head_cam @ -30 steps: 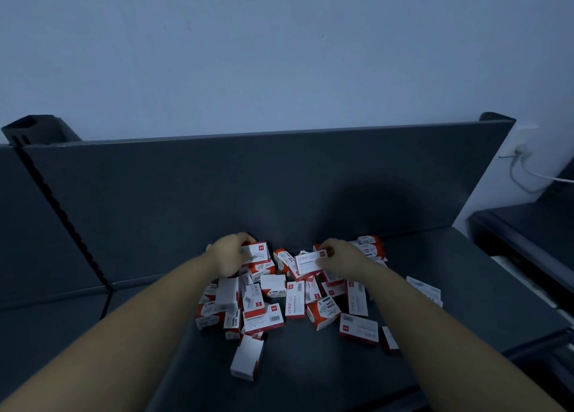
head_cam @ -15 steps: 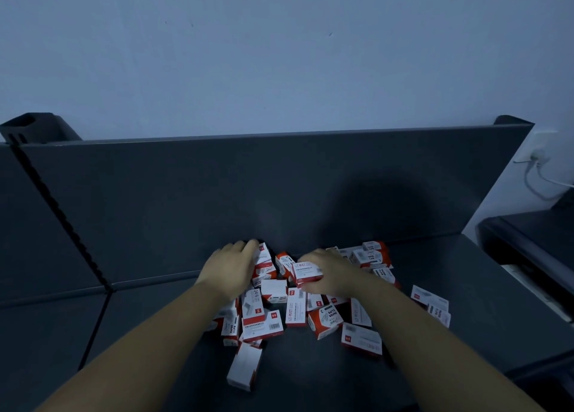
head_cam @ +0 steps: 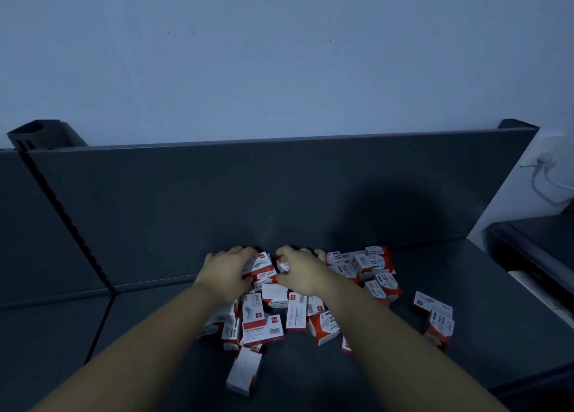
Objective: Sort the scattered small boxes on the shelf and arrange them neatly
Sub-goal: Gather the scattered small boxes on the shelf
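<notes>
Several small red-and-white boxes [head_cam: 269,324] lie in a loose heap on the dark grey shelf [head_cam: 484,287], close to its back panel. My left hand [head_cam: 225,273] reaches over the far side of the heap, its fingers curled round one red-and-white box [head_cam: 262,268]. Right beside it, my right hand [head_cam: 302,273] curls its thumb and fingers round another small box [head_cam: 283,266], mostly hidden by the hand. More boxes [head_cam: 369,262] are stacked untidily at the back right. One white box [head_cam: 244,374] lies alone at the front.
The upright back panel [head_cam: 248,194] closes the shelf behind the heap. A slotted black upright [head_cam: 68,225] runs diagonally at the left. Two stray boxes [head_cam: 438,318] lie at the right. Beyond the right end stand black furniture [head_cam: 534,244] and a wall socket with a cable [head_cam: 542,161].
Both hands have moved together at the far middle of the heap. The right hand's box has travelled left toward the left hand, and the view has shifted slightly.
</notes>
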Tool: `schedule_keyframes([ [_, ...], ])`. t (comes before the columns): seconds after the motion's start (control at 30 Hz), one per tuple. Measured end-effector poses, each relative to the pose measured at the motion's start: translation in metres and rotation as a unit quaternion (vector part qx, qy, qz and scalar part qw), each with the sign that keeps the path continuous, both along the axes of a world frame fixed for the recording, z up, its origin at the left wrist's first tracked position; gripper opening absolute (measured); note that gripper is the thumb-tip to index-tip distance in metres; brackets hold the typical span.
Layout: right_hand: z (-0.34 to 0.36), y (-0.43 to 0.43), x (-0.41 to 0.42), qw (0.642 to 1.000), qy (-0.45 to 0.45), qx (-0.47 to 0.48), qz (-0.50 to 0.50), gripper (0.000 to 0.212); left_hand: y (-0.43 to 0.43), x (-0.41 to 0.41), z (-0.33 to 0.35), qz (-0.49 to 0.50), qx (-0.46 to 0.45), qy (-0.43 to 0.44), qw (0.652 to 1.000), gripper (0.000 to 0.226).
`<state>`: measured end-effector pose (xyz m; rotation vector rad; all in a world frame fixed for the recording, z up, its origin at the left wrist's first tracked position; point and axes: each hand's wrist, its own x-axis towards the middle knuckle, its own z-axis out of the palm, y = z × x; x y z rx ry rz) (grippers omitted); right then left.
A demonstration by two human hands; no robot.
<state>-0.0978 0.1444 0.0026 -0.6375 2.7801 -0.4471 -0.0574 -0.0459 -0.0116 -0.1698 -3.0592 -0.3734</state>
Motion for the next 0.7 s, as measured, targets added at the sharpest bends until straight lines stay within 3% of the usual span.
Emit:
schedule_keyframes([
  [0.13,-0.005,-0.018,0.002,0.999,-0.033,-0.02,-0.01,0.051,0.002,0.0,-0.005,0.015,0.115,-0.005,0.993,0.044],
  [0.23,-0.007,-0.021,0.004,0.997,-0.04,-0.053,-0.034,0.053,0.001,-0.001,-0.007,0.024,0.151,-0.01,0.988,0.043],
  [0.53,0.0,-0.006,0.005,0.997,-0.035,-0.069,-0.011,0.05,0.021,0.002,-0.006,0.006,0.048,-0.03,0.998,0.055],
  [0.7,0.016,0.034,-0.001,0.998,-0.039,-0.034,0.02,0.068,0.017,0.001,-0.001,0.009,0.053,-0.038,0.998,0.055],
])
